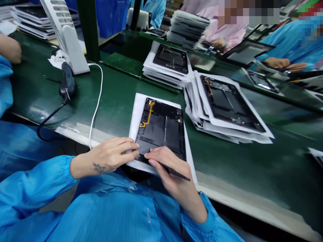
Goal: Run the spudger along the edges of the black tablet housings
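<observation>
Head view: the opened tablet [164, 131], internals exposed, lies on a white sheet [133, 111] at lower centre. Left hand [108, 156]: fingertips on its near-left edge. Right hand [171, 164]: pinches a dark thin tool [178, 174]. Blue bin [111, 16]: upper left (contents not visible). Green bench [121, 84]: stacks [222, 111] upper right; bare surface right of the sheet.

I have two hands, one left hand [107, 156] and one right hand [174, 168], one thin dark tool [182, 175] and one open device [163, 129] at them. To the right are two paper stacks [227, 129], each topped by one opened tablet [232, 104]; to the left, one white cord [97, 105].
</observation>
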Motion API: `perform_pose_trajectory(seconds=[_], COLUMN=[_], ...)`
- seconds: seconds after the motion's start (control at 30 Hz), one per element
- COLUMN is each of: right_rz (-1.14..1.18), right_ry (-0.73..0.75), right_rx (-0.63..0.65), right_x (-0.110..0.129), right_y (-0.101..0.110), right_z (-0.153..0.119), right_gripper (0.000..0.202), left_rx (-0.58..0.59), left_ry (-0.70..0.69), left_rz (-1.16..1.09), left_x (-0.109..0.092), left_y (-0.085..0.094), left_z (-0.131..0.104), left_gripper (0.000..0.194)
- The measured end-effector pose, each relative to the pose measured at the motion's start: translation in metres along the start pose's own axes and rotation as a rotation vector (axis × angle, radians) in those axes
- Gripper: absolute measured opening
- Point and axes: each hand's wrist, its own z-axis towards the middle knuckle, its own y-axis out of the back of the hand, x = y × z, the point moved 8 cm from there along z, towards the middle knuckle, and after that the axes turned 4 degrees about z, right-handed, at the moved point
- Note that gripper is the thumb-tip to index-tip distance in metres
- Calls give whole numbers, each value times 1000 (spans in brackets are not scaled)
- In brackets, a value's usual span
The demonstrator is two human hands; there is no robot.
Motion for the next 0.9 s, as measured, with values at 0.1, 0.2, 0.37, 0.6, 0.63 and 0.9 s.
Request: perform_pose_trajectory(seconds=[0.1, 0.2, 0.37, 0.6, 0.63, 0.9], right_rz=[-41, -102, -146, -95, -96, -129], right_ry=[24, 39, 41, -21, -25, -18], right_rx=[61, 149, 181, 80, 85, 22], right_x=[2, 6, 8, -2, -2, 4], right_y=[-4, -8, -4, 12, 11, 16], right_z=[1, 2, -1, -7, -8, -19], right_gripper=[15, 14, 15, 14, 14, 18], left_rx=[9, 3, -16, 21, 25, 23], left_ry=[2, 2, 1, 19, 20, 14], left_rz=[4, -1, 6, -18, -23, -22], left_x=[0, 0, -2, 1, 1, 2], left_y=[-1, -1, -1, -5, -6, -9], left_z=[0, 0, -1, -3, -4, -8], left_gripper=[34, 32, 27, 26, 27, 29])
